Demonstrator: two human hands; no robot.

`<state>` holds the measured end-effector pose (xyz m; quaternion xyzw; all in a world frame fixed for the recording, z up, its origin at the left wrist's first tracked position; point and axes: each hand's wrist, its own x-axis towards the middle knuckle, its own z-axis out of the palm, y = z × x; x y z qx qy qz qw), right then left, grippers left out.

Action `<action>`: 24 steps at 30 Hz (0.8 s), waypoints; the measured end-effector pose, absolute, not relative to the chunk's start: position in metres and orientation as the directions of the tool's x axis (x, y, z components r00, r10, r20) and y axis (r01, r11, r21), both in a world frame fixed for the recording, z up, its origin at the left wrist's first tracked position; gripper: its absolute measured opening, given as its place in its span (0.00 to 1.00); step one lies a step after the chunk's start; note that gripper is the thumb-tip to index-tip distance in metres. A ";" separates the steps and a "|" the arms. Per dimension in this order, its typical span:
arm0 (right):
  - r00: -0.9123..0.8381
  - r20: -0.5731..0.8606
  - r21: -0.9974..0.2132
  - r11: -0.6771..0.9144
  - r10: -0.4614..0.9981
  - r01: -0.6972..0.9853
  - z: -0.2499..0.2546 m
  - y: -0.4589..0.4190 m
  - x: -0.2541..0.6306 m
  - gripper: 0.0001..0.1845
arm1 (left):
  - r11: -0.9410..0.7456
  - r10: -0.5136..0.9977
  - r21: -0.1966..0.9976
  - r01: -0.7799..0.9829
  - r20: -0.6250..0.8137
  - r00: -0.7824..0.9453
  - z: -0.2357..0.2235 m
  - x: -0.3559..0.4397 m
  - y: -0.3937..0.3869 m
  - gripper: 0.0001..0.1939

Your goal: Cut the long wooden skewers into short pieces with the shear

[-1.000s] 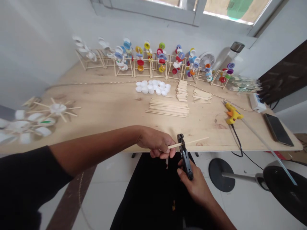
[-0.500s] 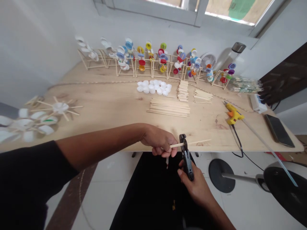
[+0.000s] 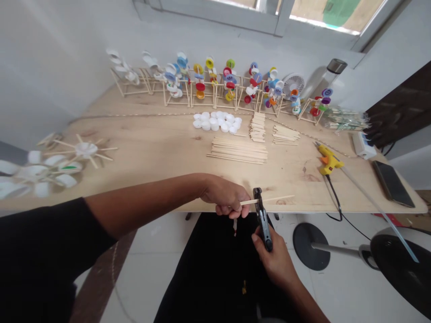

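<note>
Wood between the left fingertips: pinches sticks (image 3: 249, 202) narrowly in the left hand (image 3: 226, 195), thumb pressed down. Wraps the right hand (image 3: 278, 255) around pliers (image 3: 264, 220), with their head just beside the left fingers and across the sticks. Cannot tell whether the jaws bite. Beyond that head, shows a thin end (image 3: 278, 198) over the table (image 3: 151, 148). Past the fingers, has long sticks (image 3: 237, 150), then white caps (image 3: 214, 124) and short sticks (image 3: 257, 127). Right of the fingers, includes a glue gun (image 3: 329, 159) and phone (image 3: 393, 184); far left, stick wheels (image 3: 86, 149); farthest, frames with coloured caps (image 3: 200, 87).
</note>
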<state>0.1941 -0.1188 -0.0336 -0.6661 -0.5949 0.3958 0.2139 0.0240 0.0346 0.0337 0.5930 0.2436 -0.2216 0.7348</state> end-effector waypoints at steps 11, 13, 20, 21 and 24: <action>0.054 -0.221 -0.763 -0.208 0.974 0.613 -0.039 -0.119 0.193 0.11 | -0.005 0.267 0.846 0.534 -0.514 0.815 0.041 0.015 0.030 0.14; 0.062 -0.221 -0.763 -0.212 0.973 0.611 -0.040 -0.119 0.194 0.11 | -0.003 0.362 0.859 0.513 -0.477 0.801 0.039 0.008 0.028 0.16; 0.078 -0.223 -0.777 -0.226 0.972 0.587 -0.042 -0.118 0.195 0.10 | -0.384 0.771 0.677 0.628 -0.138 0.621 0.027 -0.007 0.001 0.17; 0.079 -0.230 -0.776 -0.232 0.970 0.587 -0.041 -0.118 0.195 0.10 | -0.442 0.809 0.607 0.660 -0.049 0.586 0.025 -0.005 -0.006 0.17; 0.078 -0.231 -0.781 -0.233 0.970 0.579 -0.041 -0.118 0.194 0.10 | -0.565 0.817 0.423 0.708 0.166 0.552 0.016 0.005 -0.027 0.18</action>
